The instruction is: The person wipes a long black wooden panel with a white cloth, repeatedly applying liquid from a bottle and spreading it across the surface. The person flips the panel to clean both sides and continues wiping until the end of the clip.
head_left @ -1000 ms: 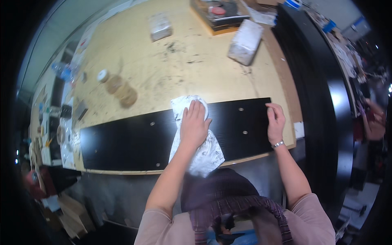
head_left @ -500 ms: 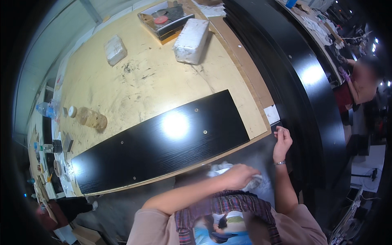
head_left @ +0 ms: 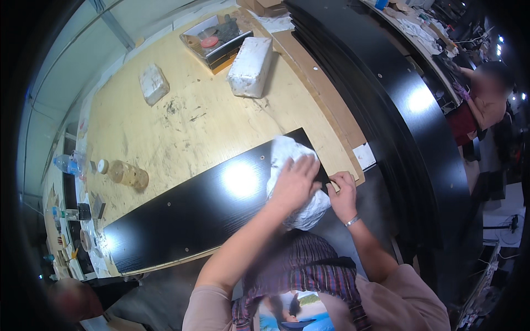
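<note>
Since the earlier frame, the left hand (head_left: pixel 297 185) and white cloth (head_left: pixel 282 153) have moved from in front of the striped apron (head_left: pixel 309 276) onto the black board (head_left: pixel 212 212), and the right hand (head_left: pixel 345 197) has come inward to the board's end. Clock positions are taken from the board's centre. Near, about 3 o'clock: the left grip lies flat on the cloth, fingers extended, pressing rather than clasping; the right grip is curled at the end edge, its contents, if any, indeterminable. The board lies along the near side of the tabletop (head_left: pixel 182 140). The step in hand is judged to be wiping this end; the next move would call for steady pressure, with the right fingers outside the cloth's path. Between 9 and 10: a capped bottle (head_left: pixel 130 175) near the far edge, a likely obstacle to wide strokes. At 2: stacked black panels (head_left: pixel 381 105), limiting room rightward. Farther, at 11, a small white block (head_left: pixel 153 84); past 12, a larger white block (head_left: pixel 251 67); at 12, an open box (head_left: pixel 221 60).
</note>
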Tool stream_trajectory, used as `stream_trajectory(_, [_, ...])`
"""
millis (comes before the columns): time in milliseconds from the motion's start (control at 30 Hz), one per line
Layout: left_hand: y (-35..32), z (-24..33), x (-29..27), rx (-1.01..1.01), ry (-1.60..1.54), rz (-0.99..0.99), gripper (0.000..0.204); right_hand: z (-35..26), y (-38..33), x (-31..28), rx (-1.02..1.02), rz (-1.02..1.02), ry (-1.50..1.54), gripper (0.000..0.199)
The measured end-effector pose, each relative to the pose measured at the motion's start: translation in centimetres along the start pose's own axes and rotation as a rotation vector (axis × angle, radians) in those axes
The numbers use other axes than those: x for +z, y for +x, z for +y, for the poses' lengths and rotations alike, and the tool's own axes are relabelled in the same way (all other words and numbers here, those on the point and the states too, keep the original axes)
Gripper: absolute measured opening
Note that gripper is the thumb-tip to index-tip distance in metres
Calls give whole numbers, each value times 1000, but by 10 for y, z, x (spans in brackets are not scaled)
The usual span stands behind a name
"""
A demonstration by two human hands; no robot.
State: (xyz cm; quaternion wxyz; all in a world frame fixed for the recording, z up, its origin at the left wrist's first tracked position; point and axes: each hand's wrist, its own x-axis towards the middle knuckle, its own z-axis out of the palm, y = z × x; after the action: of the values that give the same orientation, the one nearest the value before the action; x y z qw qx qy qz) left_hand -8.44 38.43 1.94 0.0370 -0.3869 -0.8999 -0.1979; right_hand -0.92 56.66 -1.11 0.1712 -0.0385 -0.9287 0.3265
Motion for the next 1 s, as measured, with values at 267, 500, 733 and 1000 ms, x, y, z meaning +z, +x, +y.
stream_trajectory(267, [57,-41,16,-229,18,10,62,12,-3,5,146,-42,280,22])
stream_trajectory(500, [33,-15,17,-123,-102,-52,69,13,-5,5,109,-24,232,22])
stream_trajectory(733, [30,-6,23,-160,-88,-98,75,10,0,4,49,1,164,20])
stream_trajectory(1000, [42,-16,15,-264,-98,-34,79,14,-1,6,89,-29,206,23])
